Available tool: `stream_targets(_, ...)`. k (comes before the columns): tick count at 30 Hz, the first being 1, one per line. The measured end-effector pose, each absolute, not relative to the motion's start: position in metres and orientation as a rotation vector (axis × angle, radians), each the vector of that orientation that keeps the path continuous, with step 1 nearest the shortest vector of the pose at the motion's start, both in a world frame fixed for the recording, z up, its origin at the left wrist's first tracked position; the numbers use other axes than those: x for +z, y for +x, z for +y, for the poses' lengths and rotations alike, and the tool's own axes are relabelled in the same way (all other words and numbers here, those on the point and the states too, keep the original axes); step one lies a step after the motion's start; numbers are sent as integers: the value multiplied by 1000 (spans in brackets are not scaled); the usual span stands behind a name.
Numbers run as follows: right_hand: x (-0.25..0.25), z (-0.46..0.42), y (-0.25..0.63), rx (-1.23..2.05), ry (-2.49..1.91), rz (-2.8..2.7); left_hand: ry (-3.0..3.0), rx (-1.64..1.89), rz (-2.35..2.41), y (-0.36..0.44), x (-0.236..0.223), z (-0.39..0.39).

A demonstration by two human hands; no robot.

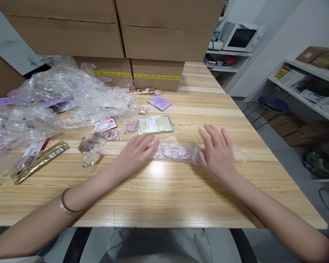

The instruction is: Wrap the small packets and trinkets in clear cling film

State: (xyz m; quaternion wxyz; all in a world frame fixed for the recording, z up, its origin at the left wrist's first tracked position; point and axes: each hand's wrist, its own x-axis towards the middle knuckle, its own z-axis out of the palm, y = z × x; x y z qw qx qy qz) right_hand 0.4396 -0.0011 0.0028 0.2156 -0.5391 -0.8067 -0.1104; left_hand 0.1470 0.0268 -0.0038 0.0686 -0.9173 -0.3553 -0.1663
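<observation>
A long roll of clear plastic wrap [178, 150] lies crosswise on the table in front of me, with something pale purple inside that I cannot make out. My left hand [136, 153] rests over its left end, fingers stretched out and thumb apart. On the right end lies my right hand [218, 156], palm down with its fingers spread. Just beyond the left hand is a flat silver-edged pouch [156, 124] with a white label. Small clear-wrapped pieces [91, 146] sit to the left of that hand.
Crumpled clear plastic [79, 91] covers the table's left side. A gold stick packet [41, 162] lies at the left. A purple card [159, 103] is farther back, before stacked cardboard boxes [159, 42]. Shelves with a microwave [241, 37] stand beyond the table's right edge.
</observation>
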Motion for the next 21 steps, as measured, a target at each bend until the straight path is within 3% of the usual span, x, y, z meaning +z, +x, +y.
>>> stream_targets(5, -11, -19, 415, 98, -1202, -2626, -2889, -293, -1049, 146, -3, 22)
stream_targets(9, -23, -19, 414, 183, -1224, -2629, -2711, -141, -1145, 136, 10, 33)
stream_targets(15, -24, -17, 409, 234, -1206, -2553, -2318, -554, -844, 183, 22, 17)
stream_targets(18, -20, -12, 411, 405, -1144, -2459, -2442, -514, -581, 221, 6, 14)
stream_targets(21, -8, -3, 428, 588, -1039, -2348, -2561, -445, -641, 241, -9, 20)
